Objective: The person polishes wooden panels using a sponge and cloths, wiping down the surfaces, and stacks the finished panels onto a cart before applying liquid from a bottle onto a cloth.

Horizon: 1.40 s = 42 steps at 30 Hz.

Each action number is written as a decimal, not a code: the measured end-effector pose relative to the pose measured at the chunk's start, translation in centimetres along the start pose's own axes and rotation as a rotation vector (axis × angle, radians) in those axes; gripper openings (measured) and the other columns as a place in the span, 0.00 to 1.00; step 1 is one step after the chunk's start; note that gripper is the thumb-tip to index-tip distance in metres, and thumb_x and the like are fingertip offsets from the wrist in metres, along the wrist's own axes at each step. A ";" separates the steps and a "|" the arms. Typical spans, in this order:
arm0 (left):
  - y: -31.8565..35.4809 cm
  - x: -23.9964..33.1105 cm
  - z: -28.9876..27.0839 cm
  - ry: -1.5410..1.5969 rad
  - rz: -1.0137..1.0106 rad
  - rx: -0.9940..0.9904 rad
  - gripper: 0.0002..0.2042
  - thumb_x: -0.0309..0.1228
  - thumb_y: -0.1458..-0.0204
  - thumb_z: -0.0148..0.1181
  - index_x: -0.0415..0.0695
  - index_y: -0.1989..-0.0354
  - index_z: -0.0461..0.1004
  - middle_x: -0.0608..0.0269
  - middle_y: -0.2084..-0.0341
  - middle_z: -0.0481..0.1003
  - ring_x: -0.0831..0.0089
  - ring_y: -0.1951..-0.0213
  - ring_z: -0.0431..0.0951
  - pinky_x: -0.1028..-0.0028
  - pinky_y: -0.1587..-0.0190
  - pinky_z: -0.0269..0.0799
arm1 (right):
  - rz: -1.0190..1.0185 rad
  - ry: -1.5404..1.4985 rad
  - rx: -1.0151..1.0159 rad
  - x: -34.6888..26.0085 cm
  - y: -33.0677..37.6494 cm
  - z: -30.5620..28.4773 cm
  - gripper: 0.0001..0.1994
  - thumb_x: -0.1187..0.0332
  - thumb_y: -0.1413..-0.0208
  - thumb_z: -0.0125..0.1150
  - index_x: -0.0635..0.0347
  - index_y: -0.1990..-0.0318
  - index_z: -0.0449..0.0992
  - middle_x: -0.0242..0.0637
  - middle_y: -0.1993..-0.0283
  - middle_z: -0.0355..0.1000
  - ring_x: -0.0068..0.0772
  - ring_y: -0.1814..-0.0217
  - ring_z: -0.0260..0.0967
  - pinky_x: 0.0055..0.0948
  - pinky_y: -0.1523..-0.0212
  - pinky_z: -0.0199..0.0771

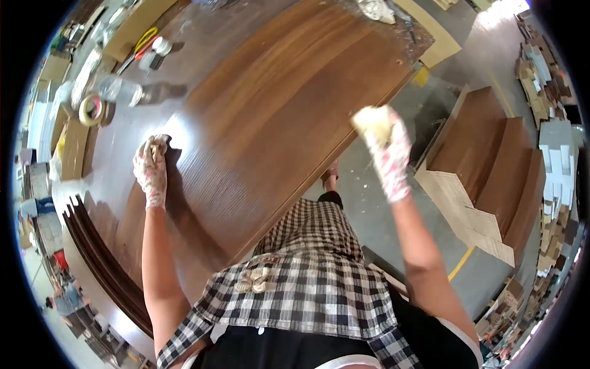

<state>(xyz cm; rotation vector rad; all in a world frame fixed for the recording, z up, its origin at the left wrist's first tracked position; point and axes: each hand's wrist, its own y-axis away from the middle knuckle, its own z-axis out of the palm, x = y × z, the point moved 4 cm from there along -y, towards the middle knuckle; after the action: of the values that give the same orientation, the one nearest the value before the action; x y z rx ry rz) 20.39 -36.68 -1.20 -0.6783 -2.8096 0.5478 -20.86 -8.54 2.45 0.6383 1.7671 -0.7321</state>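
Nearest the camera is your black shirt [276, 347], cut off by the lower edge, beneath a black-and-white checked apron [307, 295]. It hides much of your legs; one foot [330, 178] shows below the board's edge.

A brown wood-grain board [276, 123] lies slantwise before you on a counter [196, 40]. Its left border is hard to trace against the similar brown.

Your left hand [150, 165], in a pink-patterned white glove, has curled fingers beside a bright glare. Something small and tan shows at the fingertips, but you cannot tell what it is or how firmly it is held.

Your right hand [388, 144], gloved alike and blurred, is closed around a pale pad [370, 118] at the board's right edge; cloth or sponge, you cannot tell.

Left of the board are a tape roll [85, 112], a clear bottle [120, 91] and yellow-handled scissors [146, 40], partly overlapped by small items. Dark strips [101, 258] disappear behind your left forearm.
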 end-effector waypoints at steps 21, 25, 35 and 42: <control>20.1 -11.8 -9.0 -0.087 -0.264 0.079 0.14 0.34 0.43 0.50 0.47 0.50 0.72 0.60 0.51 0.71 0.60 0.48 0.69 0.64 0.45 0.63 | -0.573 0.147 -0.890 -1.6 24.2 14.2 0.24 0.60 0.60 0.68 0.53 0.53 0.71 0.43 0.53 0.69 0.38 0.46 0.65 0.44 0.45 0.68; 20.9 -12.5 -8.9 -0.157 -0.329 0.073 0.14 0.36 0.43 0.51 0.49 0.51 0.73 0.60 0.52 0.72 0.60 0.49 0.69 0.64 0.46 0.64 | -0.254 -0.007 -0.372 -2.9 18.3 12.7 0.25 0.65 0.57 0.69 0.58 0.50 0.68 0.44 0.55 0.69 0.35 0.52 0.68 0.34 0.52 0.73; 18.7 -9.7 -6.8 -0.179 -0.398 0.033 0.15 0.39 0.42 0.49 0.49 0.50 0.73 0.61 0.52 0.71 0.61 0.48 0.68 0.64 0.44 0.62 | -0.662 0.145 -0.625 -2.1 25.3 16.1 0.25 0.63 0.63 0.69 0.57 0.54 0.72 0.45 0.54 0.69 0.47 0.50 0.66 0.44 0.52 0.70; 15.9 -4.8 -3.9 -0.065 -0.350 -0.002 0.14 0.39 0.44 0.51 0.48 0.54 0.75 0.60 0.54 0.73 0.59 0.50 0.70 0.64 0.45 0.64 | -0.498 0.184 -0.580 -0.7 23.6 16.2 0.26 0.67 0.62 0.67 0.55 0.50 0.71 0.46 0.52 0.67 0.47 0.49 0.64 0.42 0.49 0.68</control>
<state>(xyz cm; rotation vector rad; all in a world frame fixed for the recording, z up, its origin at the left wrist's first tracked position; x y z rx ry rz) 32.03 -24.62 -4.45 -0.1609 -2.8942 0.5073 6.60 -4.88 -4.81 -0.1387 2.2092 -0.4489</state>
